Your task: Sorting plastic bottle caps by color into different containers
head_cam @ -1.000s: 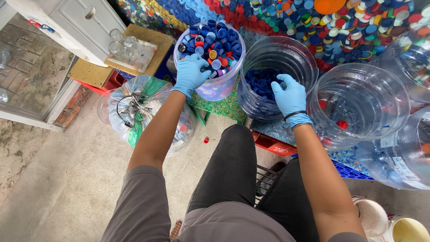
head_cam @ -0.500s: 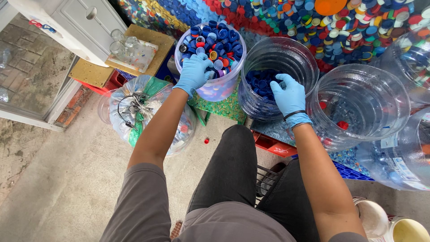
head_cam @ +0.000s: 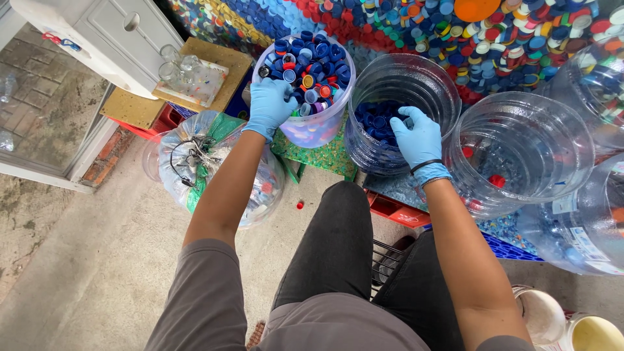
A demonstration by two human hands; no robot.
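Soft, even daylight, faint shadows, sharp focus, slight wide-angle bending at edges.

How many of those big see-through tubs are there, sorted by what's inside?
Tub of mixed-colour caps: 1
Tub of blue caps: 1
Tub with a few red caps: 1
Total: 3, not counting the cut-off jugs at the right edge.

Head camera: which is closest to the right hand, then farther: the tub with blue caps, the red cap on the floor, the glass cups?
From the right hand:
1. Tub with blue caps, right under it.
2. Red cap on the floor, lower left.
3. Glass cups, far left on a board.
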